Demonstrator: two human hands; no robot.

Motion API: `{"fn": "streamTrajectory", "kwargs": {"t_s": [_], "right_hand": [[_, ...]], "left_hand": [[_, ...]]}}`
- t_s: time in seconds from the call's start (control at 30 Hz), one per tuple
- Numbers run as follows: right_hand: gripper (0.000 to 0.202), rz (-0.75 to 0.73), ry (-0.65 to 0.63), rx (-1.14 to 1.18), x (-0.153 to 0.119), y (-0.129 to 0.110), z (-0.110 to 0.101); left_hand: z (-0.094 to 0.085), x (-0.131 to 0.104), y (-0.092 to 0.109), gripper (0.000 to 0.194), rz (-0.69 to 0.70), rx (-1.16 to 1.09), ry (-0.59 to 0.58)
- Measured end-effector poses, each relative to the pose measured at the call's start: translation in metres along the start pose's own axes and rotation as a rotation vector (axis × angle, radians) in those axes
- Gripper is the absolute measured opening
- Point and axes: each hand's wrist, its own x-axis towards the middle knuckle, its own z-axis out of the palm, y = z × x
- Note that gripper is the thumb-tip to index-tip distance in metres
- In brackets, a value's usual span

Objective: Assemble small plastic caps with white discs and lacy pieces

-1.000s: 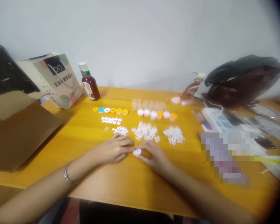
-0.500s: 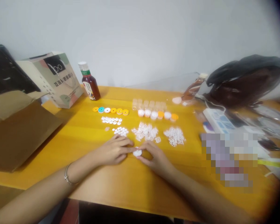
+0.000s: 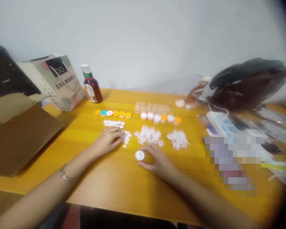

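Note:
On the table in front of me lies a small white round plastic piece [image 3: 139, 155] with a scalloped edge. My right hand [image 3: 158, 160] holds it at its right side, the index finger at the far edge and the thumb at the near one. My left hand [image 3: 108, 140] reaches over a pile of small white discs [image 3: 126, 137], partly hiding it. Its fingers are bent a little, with the thumb apart from them, and no disc shows in its grip. A loose white disc [image 3: 124, 146] lies near the left thumb.
Behind the hands are rows of white discs [image 3: 114, 123], coloured round caps [image 3: 115, 113], capped pots [image 3: 157, 118] and clear cups [image 3: 154, 108]. Two piles of white openwork pieces [image 3: 147, 135] lie to the right. A cardboard box [image 3: 21, 133], a dark bottle [image 3: 92, 86] and a bag [image 3: 248, 82] stand around.
My left hand has left the white round piece and moved left and away from me to the disc pile. One disc now lies apart. My right hand stays at the round piece.

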Motion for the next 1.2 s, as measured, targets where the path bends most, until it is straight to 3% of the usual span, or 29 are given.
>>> {"fn": "streamTrajectory", "kwargs": {"t_s": [0.57, 0.9, 1.03, 1.2], "right_hand": [[0.033, -0.032, -0.018, 0.007, 0.0, 0.001, 0.0], [0.033, -0.05, -0.01, 0.008, 0.0, 0.002, 0.0], [0.032, -0.057, -0.023, 0.016, 0.0, 0.003, 0.0], [0.025, -0.061, -0.031, 0.024, 0.001, 0.003, -0.001]], "left_hand": [[0.016, 0.008, 0.002, 0.019, 0.108, 0.127, 0.013], [0.014, 0.009, 0.004, 0.019, 0.179, 0.122, 0.121], [0.014, 0.005, 0.016, 0.019, 0.239, 0.006, 0.183], [0.02, -0.005, 0.042, 0.015, 0.289, -0.084, 0.099]]}}
